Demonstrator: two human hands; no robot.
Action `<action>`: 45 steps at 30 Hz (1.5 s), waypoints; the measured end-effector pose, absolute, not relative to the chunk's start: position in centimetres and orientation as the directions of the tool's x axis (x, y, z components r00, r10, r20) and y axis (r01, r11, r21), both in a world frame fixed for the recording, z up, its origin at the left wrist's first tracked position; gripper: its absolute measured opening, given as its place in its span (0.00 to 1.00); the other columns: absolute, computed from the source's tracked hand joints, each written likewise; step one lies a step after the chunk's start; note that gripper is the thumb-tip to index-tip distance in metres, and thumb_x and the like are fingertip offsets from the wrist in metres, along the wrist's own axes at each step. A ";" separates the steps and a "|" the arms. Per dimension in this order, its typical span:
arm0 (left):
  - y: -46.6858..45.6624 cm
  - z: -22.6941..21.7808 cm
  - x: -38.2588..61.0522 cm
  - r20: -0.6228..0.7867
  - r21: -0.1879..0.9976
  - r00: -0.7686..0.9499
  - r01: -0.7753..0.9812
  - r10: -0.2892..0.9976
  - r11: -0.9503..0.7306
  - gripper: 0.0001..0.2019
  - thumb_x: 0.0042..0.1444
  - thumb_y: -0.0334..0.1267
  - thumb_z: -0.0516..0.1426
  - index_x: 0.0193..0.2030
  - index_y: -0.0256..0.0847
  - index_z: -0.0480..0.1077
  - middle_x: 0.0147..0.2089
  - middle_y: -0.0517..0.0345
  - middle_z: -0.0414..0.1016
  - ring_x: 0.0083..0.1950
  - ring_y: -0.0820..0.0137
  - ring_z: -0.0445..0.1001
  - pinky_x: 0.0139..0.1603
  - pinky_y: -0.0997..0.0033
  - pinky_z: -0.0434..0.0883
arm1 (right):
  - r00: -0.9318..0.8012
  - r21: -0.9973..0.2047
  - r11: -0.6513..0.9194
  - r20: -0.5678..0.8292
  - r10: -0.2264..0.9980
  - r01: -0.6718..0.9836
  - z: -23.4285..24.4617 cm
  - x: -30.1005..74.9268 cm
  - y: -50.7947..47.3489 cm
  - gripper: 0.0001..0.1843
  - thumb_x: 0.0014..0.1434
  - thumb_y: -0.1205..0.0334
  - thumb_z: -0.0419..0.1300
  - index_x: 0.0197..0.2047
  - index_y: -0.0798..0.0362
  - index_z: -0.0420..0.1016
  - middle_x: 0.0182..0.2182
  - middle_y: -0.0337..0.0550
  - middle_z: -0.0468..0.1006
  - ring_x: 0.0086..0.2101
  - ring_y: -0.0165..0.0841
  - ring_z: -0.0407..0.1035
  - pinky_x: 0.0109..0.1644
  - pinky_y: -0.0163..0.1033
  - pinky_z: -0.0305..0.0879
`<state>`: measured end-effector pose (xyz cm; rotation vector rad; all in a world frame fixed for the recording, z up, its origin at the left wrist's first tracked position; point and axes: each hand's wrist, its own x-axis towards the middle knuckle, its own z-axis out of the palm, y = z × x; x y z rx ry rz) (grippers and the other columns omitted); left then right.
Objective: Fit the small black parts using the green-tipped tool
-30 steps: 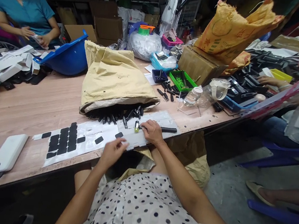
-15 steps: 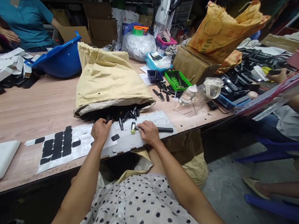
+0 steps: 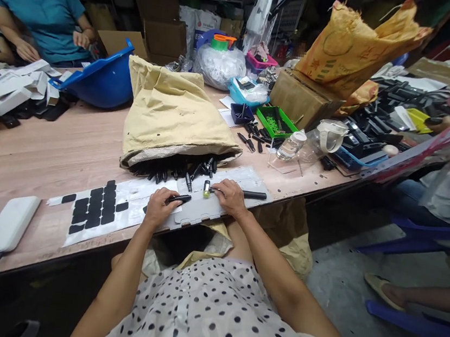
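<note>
My left hand [image 3: 158, 208] is closed on a thin black pen-like part [image 3: 178, 199] and rests on a white backing sheet [image 3: 134, 201] at the table's near edge. My right hand [image 3: 228, 196] is closed round a small mallet [image 3: 233, 192] with a yellow-green head and black handle, lying on the same sheet. Rows of black adhesive pads [image 3: 94, 211] sit on the sheet to the left. Behind my hands, a tan sack [image 3: 169, 115] lies on its side with several black pen-like parts [image 3: 179, 169] spilling from its mouth.
A white power bank [image 3: 8, 225] lies at the near left. A blue tub [image 3: 104, 81], green tray [image 3: 275, 121], clear jar [image 3: 291, 144] and cardboard box [image 3: 303, 99] stand further back. Other people sit at the far left and right. The table edge runs beneath my hands.
My left hand went to the sack's mouth, then came back to the sheet holding a black pen-like part. My right hand stayed on the mallet.
</note>
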<state>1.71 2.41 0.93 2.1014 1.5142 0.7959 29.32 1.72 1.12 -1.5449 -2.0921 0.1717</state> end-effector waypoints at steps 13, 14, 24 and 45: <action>2.3 0.6 1.7 0.190 0.675 0.224 0.677 0.956 -0.293 0.05 0.55 0.39 0.63 0.38 0.46 0.79 0.35 0.57 0.75 0.41 0.62 0.72 0.47 0.61 0.71 | -0.308 -0.526 0.456 0.346 0.886 0.718 3.6 22.8 -0.4 0.16 0.70 0.62 0.55 0.57 0.44 0.79 0.40 0.42 0.78 0.42 0.32 0.74 0.49 0.33 0.70; 2.3 0.6 1.8 0.191 0.677 0.224 0.675 0.956 -0.294 0.05 0.54 0.39 0.63 0.38 0.46 0.79 0.35 0.57 0.74 0.41 0.62 0.72 0.47 0.61 0.71 | -0.301 -0.526 0.453 0.352 0.886 0.720 3.6 22.6 -0.4 0.17 0.71 0.62 0.55 0.58 0.44 0.79 0.41 0.43 0.78 0.43 0.33 0.74 0.49 0.33 0.70; 2.3 0.2 2.0 0.217 0.669 0.213 0.678 0.953 -0.304 0.06 0.53 0.37 0.62 0.37 0.46 0.79 0.35 0.58 0.74 0.41 0.62 0.73 0.46 0.62 0.71 | -0.268 -0.479 0.401 0.324 0.907 0.781 3.5 23.1 -0.5 0.18 0.70 0.63 0.55 0.58 0.42 0.78 0.41 0.42 0.78 0.42 0.34 0.74 0.47 0.34 0.71; 2.3 0.4 2.4 0.217 0.599 0.247 0.731 0.945 -0.328 0.07 0.52 0.40 0.65 0.39 0.48 0.79 0.37 0.56 0.76 0.44 0.59 0.73 0.48 0.60 0.70 | -0.258 -0.327 0.351 0.295 0.920 0.877 1.6 30.2 1.6 0.14 0.64 0.68 0.58 0.47 0.45 0.84 0.37 0.46 0.77 0.41 0.39 0.68 0.45 0.42 0.63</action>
